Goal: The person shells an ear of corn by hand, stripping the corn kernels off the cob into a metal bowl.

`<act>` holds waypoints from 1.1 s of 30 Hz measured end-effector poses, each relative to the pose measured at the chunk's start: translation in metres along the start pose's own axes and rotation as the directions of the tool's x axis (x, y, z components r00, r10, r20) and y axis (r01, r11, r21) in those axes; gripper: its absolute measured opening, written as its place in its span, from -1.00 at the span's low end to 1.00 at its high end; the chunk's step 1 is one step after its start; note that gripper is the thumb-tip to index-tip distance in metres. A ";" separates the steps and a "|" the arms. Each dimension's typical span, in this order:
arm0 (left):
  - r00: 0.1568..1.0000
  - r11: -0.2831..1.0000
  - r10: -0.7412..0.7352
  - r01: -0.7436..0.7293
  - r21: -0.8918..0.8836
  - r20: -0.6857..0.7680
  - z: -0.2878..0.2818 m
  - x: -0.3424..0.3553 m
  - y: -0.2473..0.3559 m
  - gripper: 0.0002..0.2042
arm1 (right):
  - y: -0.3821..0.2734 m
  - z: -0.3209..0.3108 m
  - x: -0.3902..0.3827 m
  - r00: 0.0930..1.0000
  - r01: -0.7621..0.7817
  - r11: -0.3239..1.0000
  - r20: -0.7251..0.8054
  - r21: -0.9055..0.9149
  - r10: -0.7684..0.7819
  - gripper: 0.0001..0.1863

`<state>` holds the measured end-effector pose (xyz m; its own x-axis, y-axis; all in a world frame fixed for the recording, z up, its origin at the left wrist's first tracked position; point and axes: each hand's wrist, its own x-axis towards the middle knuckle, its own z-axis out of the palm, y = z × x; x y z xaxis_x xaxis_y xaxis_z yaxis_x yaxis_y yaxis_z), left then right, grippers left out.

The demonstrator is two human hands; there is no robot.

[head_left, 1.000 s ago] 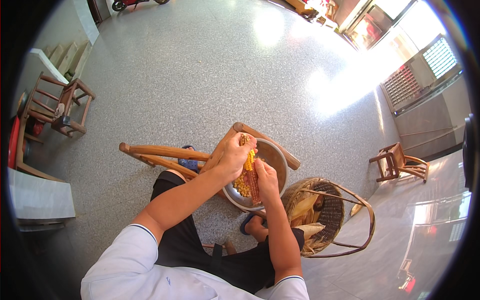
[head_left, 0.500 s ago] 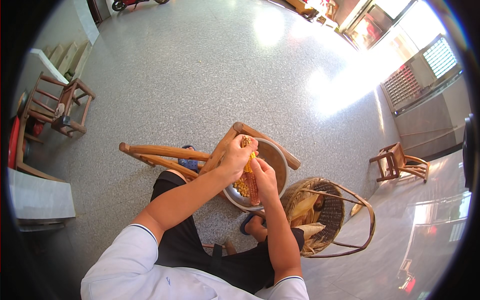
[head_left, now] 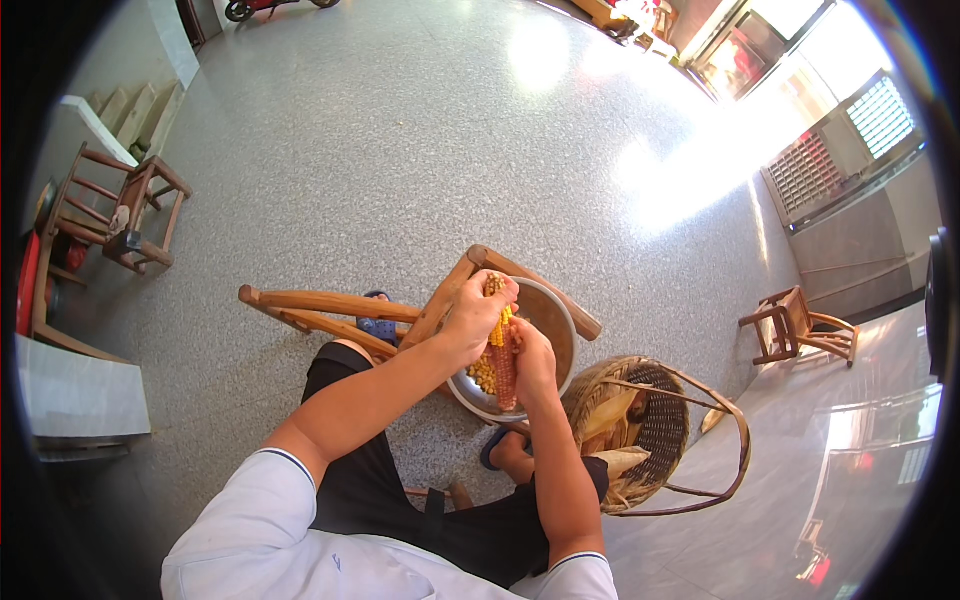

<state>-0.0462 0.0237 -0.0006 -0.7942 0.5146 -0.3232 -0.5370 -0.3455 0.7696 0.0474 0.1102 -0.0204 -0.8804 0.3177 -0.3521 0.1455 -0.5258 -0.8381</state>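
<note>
Between my hands is a corn cob (head_left: 504, 372), held lengthwise over a metal basin. Yellow kernels still cover its upper part, while the lower part is bare and reddish. My left hand (head_left: 482, 312) is closed around the upper end. Against the cob's right side, my right hand (head_left: 533, 352) has its fingers curled at the border between kernels and bare cob. Loose yellow kernels (head_left: 482, 376) lie inside the basin (head_left: 573, 345). The basin rests against a wooden frame (head_left: 440, 298) with long bars.
A woven basket (head_left: 670, 425) with a tall handle stands to my right, holding corn husks (head_left: 607, 425). One small wooden chair (head_left: 797, 326) is farther right; another wooden chair (head_left: 135, 215) stands at the left. A blue slipper (head_left: 377, 328) shows beside the frame.
My right hand has shifted slightly, its thumb drawing back from the cob's face. More of the cob's middle shows bare of kernels. My left hand keeps its hold.
</note>
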 end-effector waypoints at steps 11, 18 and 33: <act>1.000 1.000 0.019 -0.019 0.014 0.001 0.000 -0.002 -0.001 -0.88 | 0.003 0.003 -0.002 0.995 0.065 0.997 0.085 -0.040 -0.061 -0.68; 1.000 1.000 -0.001 0.001 -0.013 0.000 -0.001 0.000 -0.003 -0.89 | 0.006 0.006 -0.003 0.997 0.079 0.989 0.002 -0.122 -0.079 -0.67; 1.000 0.999 0.008 -0.007 -0.042 0.022 -0.002 0.002 -0.006 -0.89 | 0.003 0.005 -0.003 0.970 0.155 0.896 -0.107 -0.417 -0.217 -0.66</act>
<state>-0.0459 0.0249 -0.0071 -0.7923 0.5286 -0.3047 -0.5427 -0.3822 0.7479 0.0486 0.1038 -0.0197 -0.8372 0.5073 -0.2042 0.1824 -0.0930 -0.9788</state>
